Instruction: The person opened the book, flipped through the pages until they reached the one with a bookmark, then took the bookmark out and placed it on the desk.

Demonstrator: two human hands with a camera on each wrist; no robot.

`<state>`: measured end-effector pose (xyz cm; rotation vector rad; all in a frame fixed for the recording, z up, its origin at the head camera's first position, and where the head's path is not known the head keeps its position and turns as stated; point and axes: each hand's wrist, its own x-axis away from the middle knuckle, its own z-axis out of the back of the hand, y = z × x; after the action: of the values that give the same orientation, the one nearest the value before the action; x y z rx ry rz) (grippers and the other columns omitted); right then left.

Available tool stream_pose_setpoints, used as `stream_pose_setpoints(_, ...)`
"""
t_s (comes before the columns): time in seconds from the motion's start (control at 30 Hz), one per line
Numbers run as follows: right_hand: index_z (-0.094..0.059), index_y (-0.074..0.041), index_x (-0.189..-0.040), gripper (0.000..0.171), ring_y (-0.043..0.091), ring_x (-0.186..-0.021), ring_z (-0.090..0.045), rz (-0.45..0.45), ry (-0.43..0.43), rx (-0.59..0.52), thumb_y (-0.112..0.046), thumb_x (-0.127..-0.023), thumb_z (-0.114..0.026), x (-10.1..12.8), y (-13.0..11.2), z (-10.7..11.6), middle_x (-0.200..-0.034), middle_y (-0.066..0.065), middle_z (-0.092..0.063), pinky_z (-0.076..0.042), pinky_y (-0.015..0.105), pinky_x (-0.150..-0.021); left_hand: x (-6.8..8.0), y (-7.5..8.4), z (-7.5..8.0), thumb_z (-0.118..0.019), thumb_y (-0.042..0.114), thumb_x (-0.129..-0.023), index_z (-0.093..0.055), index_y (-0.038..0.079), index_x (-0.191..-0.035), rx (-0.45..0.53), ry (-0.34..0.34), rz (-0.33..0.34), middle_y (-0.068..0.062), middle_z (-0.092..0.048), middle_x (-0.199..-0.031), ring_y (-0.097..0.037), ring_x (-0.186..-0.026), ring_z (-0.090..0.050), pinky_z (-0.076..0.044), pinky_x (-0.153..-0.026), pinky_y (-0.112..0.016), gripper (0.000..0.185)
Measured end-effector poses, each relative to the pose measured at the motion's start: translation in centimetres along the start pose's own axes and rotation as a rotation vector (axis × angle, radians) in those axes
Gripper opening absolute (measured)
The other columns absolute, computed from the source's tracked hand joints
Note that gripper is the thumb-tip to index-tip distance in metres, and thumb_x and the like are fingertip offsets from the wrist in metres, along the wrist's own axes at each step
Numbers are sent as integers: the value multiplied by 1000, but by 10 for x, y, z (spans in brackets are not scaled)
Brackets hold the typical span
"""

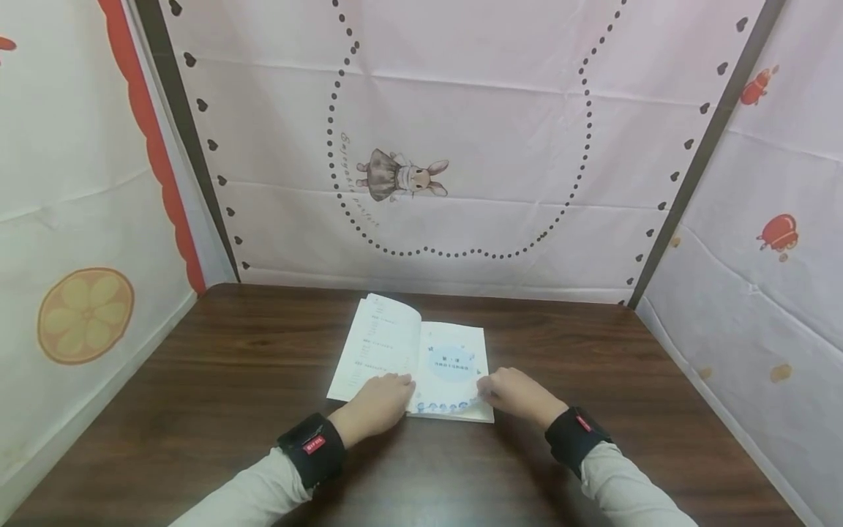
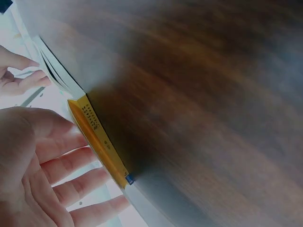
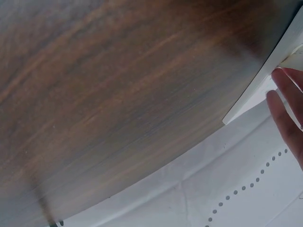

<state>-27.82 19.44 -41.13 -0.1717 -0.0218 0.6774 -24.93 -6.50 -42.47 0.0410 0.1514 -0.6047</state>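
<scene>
Three white printed curtains [image 1: 500, 132] hung around the brown table [image 1: 217, 395], "Enjoyable" running beside one's rabbit [image 1: 398, 176], and near the table's far edge the left hand [image 1: 378, 402] lay straight-fingered on an open book [image 1: 378, 344] whose right page [image 1: 437, 384] the right hand [image 1: 518, 393] pinched, wristband labels [image 1: 314, 444] too small to read surely.

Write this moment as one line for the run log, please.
book: open on table | left hand: on left page | right hand: at edge of right page
</scene>
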Motion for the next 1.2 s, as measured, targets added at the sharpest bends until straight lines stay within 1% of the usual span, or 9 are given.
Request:
stream_pose_setpoints(0.07,-72,-9,-97,13,4,-63,-56,0,27,31,-11,-86,-68,-2,-1,1,-83,3,-73,-45,16,-58,-3,-1,0,-60,24,-91,-68,4,-102,12,9,-2,-5,-67,-90,-19,-81,-63,-52,-69,-30,25)
stream_pose_setpoints(0.17,-72,-9,-94,10,5,-64,-57,22,97,80,-10,-84,-70,-3,-3,3,-81,1,-73,-48,18,-60,-5,0,0,-59,35,-91,-68,6,-95,38,-4,23,-2,-62,-77,-16,-70,-57,-45,-60,-27,31)
stream_pose_setpoints(0.3,-72,-11,-88,9,7,-68,-62,78,218,154,-8,-80,-73,-1,-8,5,-79,-1,-72,-53,24,-69,-5,4,-1,-59,46,-89,-68,5,-94,63,-36,65,-3,-62,-75,-15,-65,-52,-39,-57,-25,42)
stream_pose_setpoints(0.47,-70,-13,-85,11,8,-73,-64,182,381,272,-8,-77,-75,1,-14,13,-79,-3,-72,-53,27,-76,-5,7,-1,-60,54,-85,-69,5,-90,106,-21,93,-2,-58,-68,-12,-57,-45,-34,-49,-23,51)
stream_pose_setpoints(0.57,-69,-14,-86,16,8,-77,-64,233,424,326,-8,-74,-78,-1,-20,21,-82,-4,-72,-52,27,-77,-7,8,1,-58,59,-84,-68,6,-96,144,-13,116,1,-52,-62,-11,-52,-43,-32,-46,-21,56)
stream_pose_setpoints(0.73,-68,-12,-88,22,11,-83,-64,293,446,384,-5,-71,-80,-7,-28,33,-87,-3,-72,-51,27,-80,-10,8,4,-56,64,-82,-65,6,-103,190,-12,166,4,-45,-58,-11,-48,-42,-31,-44,-21,63)
stream_pose_setpoints(0.87,-70,-10,-91,24,13,-89,-66,333,485,428,-5,-70,-80,-14,-33,36,-92,-1,-73,-51,28,-83,-13,11,5,-60,61,-81,-65,5,-103,193,0,186,3,-48,-58,-11,-48,-43,-31,-43,-20,61)
stream_pose_setpoints(1.07,-72,-9,-93,24,15,-94,-67,334,527,426,-6,-70,-79,-18,-38,37,-94,1,-73,-51,28,-85,-18,19,4,-66,32,-84,-68,0,-95,149,54,196,-2,-55,-59,-11,-47,-46,-32,-42,-20,34)
stream_pose_setpoints(1.2,-72,-9,-93,24,16,-95,-67,335,539,414,-5,-71,-79,-20,-39,37,-95,2,-73,-51,29,-87,-19,21,3,-62,24,-86,-68,-2,-91,138,64,223,-2,-50,-54,-11,-44,-43,-30,-41,-21,27)
